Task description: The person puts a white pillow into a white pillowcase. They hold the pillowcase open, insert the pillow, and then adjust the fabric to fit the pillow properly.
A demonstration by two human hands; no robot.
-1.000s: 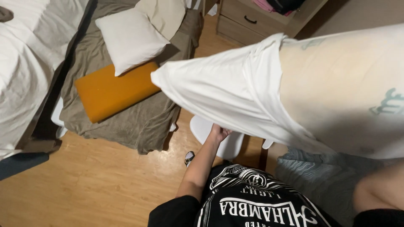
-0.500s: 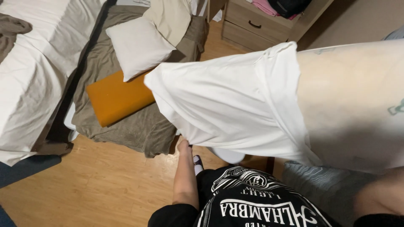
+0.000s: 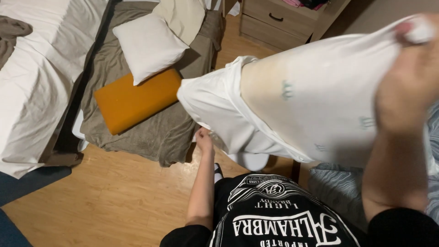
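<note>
White pillowcase (image 3: 256,114) with pillow partly inside, held in air over wooden floor (image 3: 105,201). Right hand (image 3: 411,77) fingers closed, pinching top corner; left hand (image 3: 204,139) fingers closed on lower open hem. Hem still bunched, cover not pulled fully down. Room: bare floor below; orange cushion (image 3: 132,100), bedding close left; dresser (image 3: 283,18) behind.
</note>
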